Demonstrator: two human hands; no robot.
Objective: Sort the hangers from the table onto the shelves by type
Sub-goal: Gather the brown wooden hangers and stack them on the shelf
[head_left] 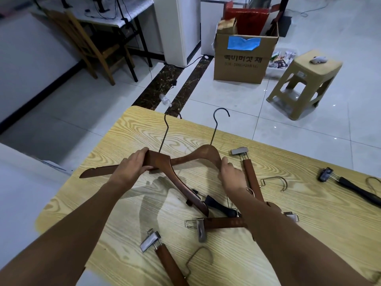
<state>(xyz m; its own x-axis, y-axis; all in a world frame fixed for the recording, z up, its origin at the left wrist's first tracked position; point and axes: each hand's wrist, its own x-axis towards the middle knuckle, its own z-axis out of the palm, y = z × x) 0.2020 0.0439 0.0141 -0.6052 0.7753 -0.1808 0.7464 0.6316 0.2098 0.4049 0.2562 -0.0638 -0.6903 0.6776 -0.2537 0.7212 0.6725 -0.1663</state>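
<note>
Two brown wooden coat hangers with black hooks overlap above the light wooden table (107, 213). My left hand (132, 167) grips the neck of the left coat hanger (181, 186). My right hand (231, 175) grips the arm of the right coat hanger (206, 154). Several brown clip hangers lie flat: one upright by my right hand (252, 178), one crosswise under my right forearm (220, 222), one at the front edge (169, 263). A black clip hanger (354, 187) lies at the right, and another black one (218, 206) pokes out under the coat hanger.
On the tiled floor beyond the table stand a cardboard box (243, 56), a beige plastic stool (303, 81) and a wooden chair (90, 48) by a desk. A plastic bottle (165, 99) lies on the floor near the table's far edge.
</note>
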